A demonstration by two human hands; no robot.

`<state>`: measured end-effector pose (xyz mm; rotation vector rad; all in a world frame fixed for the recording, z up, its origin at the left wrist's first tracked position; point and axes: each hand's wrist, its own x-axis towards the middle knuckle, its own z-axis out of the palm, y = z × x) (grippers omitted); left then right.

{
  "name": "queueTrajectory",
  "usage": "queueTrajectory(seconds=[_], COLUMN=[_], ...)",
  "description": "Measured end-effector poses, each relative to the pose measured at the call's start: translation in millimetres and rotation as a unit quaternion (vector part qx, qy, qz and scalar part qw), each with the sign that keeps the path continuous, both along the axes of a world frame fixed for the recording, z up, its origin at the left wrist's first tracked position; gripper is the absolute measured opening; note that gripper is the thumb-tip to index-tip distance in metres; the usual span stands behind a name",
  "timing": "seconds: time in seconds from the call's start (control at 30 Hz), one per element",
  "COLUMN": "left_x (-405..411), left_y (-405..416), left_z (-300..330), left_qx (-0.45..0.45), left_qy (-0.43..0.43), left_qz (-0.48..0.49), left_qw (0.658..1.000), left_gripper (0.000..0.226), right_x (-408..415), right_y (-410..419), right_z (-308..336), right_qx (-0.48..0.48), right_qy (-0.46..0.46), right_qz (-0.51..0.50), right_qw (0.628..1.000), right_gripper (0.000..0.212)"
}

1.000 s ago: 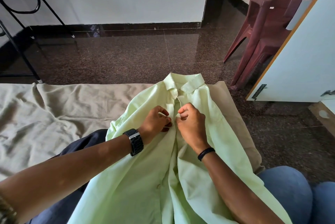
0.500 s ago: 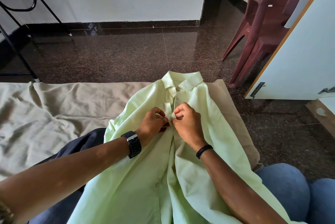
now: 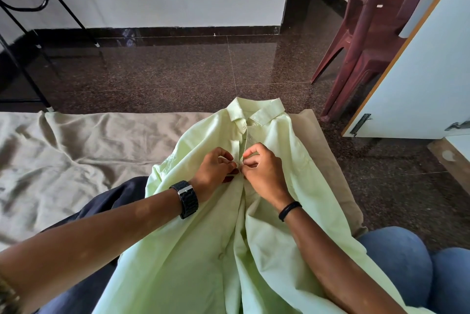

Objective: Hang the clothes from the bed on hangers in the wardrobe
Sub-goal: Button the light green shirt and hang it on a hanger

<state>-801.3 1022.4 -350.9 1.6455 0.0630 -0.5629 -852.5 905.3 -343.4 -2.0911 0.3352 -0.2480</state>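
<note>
A pale green collared shirt (image 3: 193, 263) lies front-up, collar away, on the bed's beige sheet (image 3: 76, 151).

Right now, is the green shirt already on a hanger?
No, the green shirt lies spread on the bed, both hands pinching its front.

A plain pale-green shirt (image 3: 203, 250) lies on a beige bedsheet (image 3: 76, 156), beside it a dark navy garment (image 3: 122, 194); beyond it, speckled brown floor (image 3: 178, 74) and maroon chairs (image 3: 368, 41).

place: home bedroom | cues: bed sheet (image 3: 76, 151); wardrobe door (image 3: 417, 80); stacked plastic chairs (image 3: 368, 34); granite floor (image 3: 178, 77)
</note>
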Motion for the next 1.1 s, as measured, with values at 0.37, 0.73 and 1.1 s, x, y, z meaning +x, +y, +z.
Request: queueTrajectory(seconds=[0.37,0.73,1.1], left_x=[-2,0,-4], left_y=[-3,-4,-2], left_z=[-3,4,2], left_qx=[0.041,0.014,-0.007], left_qy=[-0.024,-0.012,0.02], left_qz=[0.004,0.005,0.032], left_qw=[0.999,1.0,0.999], left_gripper=[0.021,0.022,0.023], right_x=[-3,0,-1], right_y=[6,7,-2], right_z=[-7,-10,-7], right_qx=[-0.091,-0.162,0.074], right_qy=[-0.089,-0.123,0.006], right_qz=[0.026,0.025,0.003], right_qw=[0.991,0.979,0.997], right_gripper=[0.022,0.028,0.017])
